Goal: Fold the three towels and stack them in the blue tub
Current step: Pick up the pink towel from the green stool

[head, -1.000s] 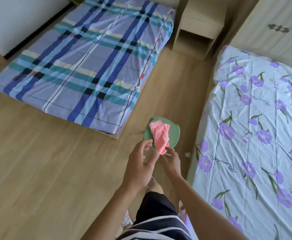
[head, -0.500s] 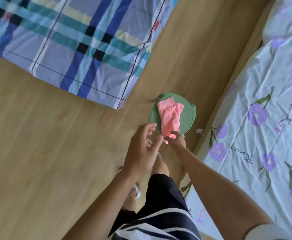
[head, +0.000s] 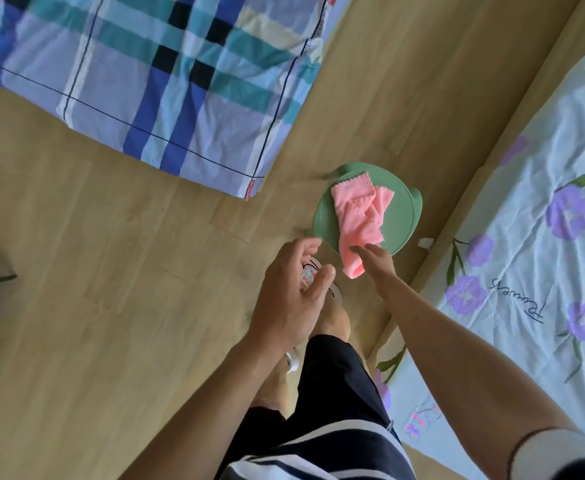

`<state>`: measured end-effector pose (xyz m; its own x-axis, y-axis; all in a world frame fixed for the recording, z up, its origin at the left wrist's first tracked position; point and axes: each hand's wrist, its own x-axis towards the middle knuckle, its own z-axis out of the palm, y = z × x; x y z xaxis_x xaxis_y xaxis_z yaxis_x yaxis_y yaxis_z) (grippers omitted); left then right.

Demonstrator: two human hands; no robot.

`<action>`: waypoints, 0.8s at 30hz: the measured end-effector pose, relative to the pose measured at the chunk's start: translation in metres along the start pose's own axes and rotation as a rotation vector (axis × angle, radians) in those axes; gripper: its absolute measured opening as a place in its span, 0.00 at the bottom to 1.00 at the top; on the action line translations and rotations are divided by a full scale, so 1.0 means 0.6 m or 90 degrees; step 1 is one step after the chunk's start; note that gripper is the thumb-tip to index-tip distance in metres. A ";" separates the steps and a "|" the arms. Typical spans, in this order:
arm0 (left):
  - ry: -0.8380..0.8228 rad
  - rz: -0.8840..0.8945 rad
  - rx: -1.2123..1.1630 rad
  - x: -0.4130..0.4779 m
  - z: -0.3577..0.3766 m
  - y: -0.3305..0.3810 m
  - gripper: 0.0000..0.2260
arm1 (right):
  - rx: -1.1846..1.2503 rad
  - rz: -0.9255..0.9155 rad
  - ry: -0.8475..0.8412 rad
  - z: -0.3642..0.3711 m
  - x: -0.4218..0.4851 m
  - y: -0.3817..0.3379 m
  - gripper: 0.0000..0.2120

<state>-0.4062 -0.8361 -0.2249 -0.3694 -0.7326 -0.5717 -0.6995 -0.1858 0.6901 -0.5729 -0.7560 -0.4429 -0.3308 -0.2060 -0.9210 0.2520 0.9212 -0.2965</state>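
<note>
Towel: one pink towel (head: 356, 216) lies crumpled on the green stool (head: 403, 220), its near end hanging over the rim, likely where a hand can catch it.
Right hand (head: 377, 259): fingers stretched onto that hanging end; whether they pinch it cannot be told.
Left hand (head: 291, 292): hovers beside it, fingers loosely spread and holding nothing, probably poised for a second corner.
Tub: blue tub not in sight.
</note>
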 end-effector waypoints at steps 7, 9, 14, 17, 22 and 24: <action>0.018 0.014 -0.007 -0.006 -0.001 0.016 0.16 | 0.023 -0.009 -0.016 -0.007 -0.007 -0.015 0.23; 0.025 0.012 -0.006 -0.004 0.000 0.010 0.16 | 0.007 0.012 -0.031 0.000 -0.001 -0.018 0.22; 0.032 -0.018 -0.015 -0.007 0.012 -0.014 0.17 | 0.009 0.038 -0.023 0.011 0.009 -0.017 0.25; 0.029 -0.026 -0.021 -0.015 0.021 -0.014 0.17 | 0.028 -0.004 0.003 -0.002 0.001 -0.012 0.23; 0.033 0.000 -0.026 -0.023 0.024 0.012 0.16 | 0.012 -0.123 0.052 -0.046 -0.049 -0.029 0.20; 0.041 0.013 -0.039 -0.025 0.020 0.022 0.16 | -0.039 -0.185 0.054 -0.064 -0.076 -0.046 0.20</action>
<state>-0.4172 -0.8197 -0.2124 -0.3416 -0.7768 -0.5290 -0.6528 -0.2088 0.7282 -0.5998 -0.7592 -0.3828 -0.4559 -0.4377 -0.7750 0.0811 0.8467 -0.5259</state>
